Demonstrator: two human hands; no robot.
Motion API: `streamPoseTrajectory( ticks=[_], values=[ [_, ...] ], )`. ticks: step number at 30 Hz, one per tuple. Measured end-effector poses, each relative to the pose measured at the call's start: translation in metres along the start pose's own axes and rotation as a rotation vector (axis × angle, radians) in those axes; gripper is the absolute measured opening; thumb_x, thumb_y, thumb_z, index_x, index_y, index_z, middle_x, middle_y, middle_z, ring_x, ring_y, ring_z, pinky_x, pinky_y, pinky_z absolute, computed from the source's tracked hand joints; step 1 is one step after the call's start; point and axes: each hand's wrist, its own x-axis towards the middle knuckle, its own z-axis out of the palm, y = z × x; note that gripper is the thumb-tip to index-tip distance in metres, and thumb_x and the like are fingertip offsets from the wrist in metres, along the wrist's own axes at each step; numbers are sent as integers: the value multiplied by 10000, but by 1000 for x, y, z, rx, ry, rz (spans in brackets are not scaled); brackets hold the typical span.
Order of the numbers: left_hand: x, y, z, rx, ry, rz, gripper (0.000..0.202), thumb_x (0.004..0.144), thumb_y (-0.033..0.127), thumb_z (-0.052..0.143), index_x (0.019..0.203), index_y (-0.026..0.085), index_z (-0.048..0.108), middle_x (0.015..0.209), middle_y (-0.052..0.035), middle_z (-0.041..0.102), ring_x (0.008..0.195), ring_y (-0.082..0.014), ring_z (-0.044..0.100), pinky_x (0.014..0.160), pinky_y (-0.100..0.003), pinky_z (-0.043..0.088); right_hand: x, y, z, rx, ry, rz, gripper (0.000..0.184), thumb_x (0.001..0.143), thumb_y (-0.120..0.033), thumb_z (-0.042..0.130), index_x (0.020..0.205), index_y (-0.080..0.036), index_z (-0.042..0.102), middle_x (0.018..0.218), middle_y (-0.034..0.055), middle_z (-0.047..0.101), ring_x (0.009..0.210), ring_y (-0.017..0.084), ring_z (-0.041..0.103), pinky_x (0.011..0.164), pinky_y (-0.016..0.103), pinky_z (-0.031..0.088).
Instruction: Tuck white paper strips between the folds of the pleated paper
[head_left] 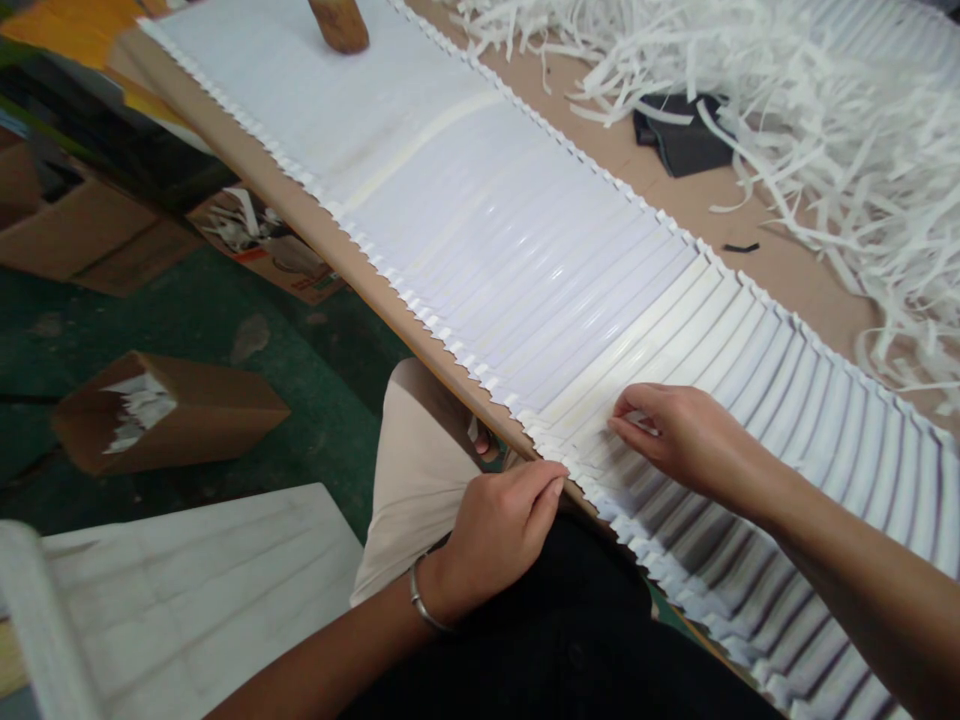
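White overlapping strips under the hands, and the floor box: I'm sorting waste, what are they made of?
The strips look like glossy coated paper or thin plastic, going by the glints; the box looks like matte brown cardboard.

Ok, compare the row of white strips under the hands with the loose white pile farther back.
The row of strips lies flat, parallel and overlapping; the loose pile is tangled and curling. The row's pieces are wide, the pile's thin. The left hand and right hand pinch the row, not the pile. Both are white and lie on the table.
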Motion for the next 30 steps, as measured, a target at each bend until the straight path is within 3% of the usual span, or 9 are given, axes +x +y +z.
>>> streamPoseTrajectory(
  ticks=[2,5,11,14,18,23,30],
  values=[
    [1,-1,0,124,13,96,270,1091,197,476,1248,176,694,1036,-54,786,903,-181,754,799,-280,565,1,0,0,-4,-3,6,132,961,-304,600,920,-212,687,891,60,776,809,220,728,721,297,476],
    [4,-1,0,349,-29,189,366,1076,169,463,1402,175,628,902,-44,744,741,-186,711,667,-291,559,1,-1,0,-22,-2,5,139,963,-307,596,923,-211,689,869,60,770,788,218,717,710,295,466],
    [9,3,2,617,-104,183,492,1020,142,544,1511,185,553,878,-28,695,682,-218,678,586,-339,537,3,-4,1,-41,6,-4,158,970,-322,583,924,-214,689,878,61,775,786,221,720,694,297,453],
    [10,4,2,668,-126,171,496,1006,153,575,1501,186,560,868,-24,683,675,-214,680,578,-335,532,5,7,-5,-46,17,-6,166,968,-339,595,911,-215,690,877,58,778,761,211,714,679,296,451],
    [12,3,1,693,-101,198,463,976,129,578,1436,183,602,830,-14,670,634,-213,663,551,-335,515,9,42,-30,-64,156,6,167,943,-354,610,884,-232,708,816,38,769,723,201,693,659,298,441],
    [14,-1,3,692,-64,222,442,955,108,581,1390,178,620,831,-17,678,632,-218,664,550,-337,512,19,74,-63,-75,262,155,133,896,-342,657,835,-233,702,779,33,757,722,213,690,662,307,439],
    [14,-3,3,705,-54,244,419,949,98,565,1354,177,636,820,-15,686,621,-194,659,545,-303,491,34,82,-62,-43,271,194,125,895,-324,684,833,-219,713,779,40,755,731,207,688,668,302,437]
  ],
)
